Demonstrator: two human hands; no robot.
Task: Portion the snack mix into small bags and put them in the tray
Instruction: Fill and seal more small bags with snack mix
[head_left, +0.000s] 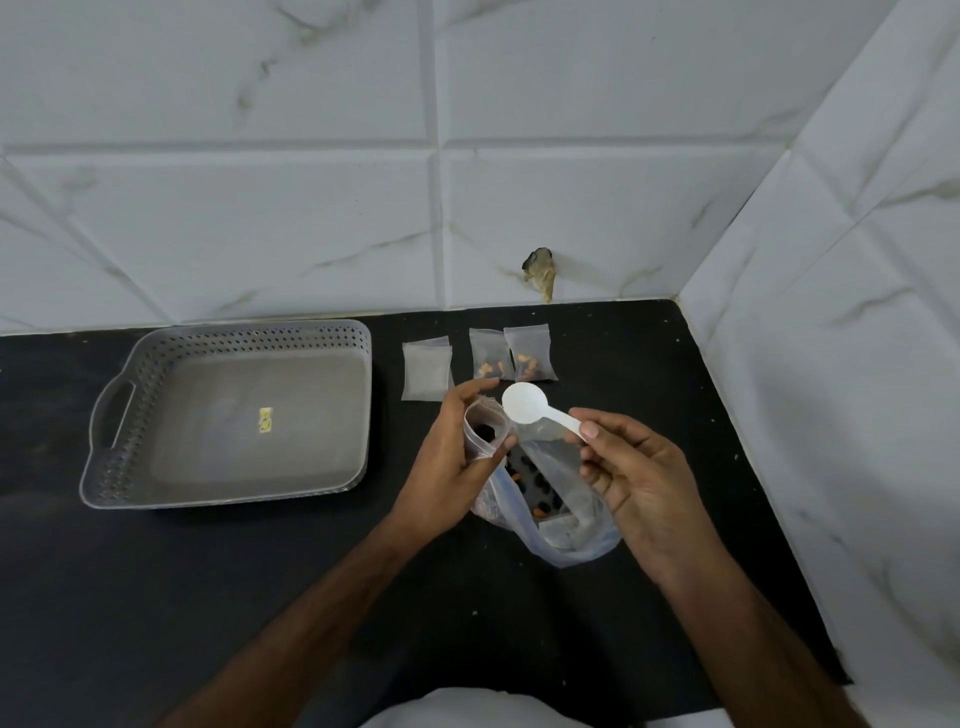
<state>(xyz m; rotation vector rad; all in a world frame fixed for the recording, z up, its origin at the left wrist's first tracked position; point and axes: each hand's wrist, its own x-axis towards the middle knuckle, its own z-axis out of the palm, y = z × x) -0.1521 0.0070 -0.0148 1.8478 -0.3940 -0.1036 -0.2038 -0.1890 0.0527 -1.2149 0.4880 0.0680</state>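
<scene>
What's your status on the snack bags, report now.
Left hand holds small bag open. Right hand pinches empty spoon. Two filled bags on counter, tray holds none. Nothing blocking.

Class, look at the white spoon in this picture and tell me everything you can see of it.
The white spoon looks like thin, slightly translucent plastic, with a round shallow bowl and a short flat handle. Its bowl appears empty and faces the camera. The right hand pinches the handle's end between thumb and fingers, holding the spoon in the air above the large snack bag, its bowl beside the open mouth of the small bag that the left hand holds.
</scene>
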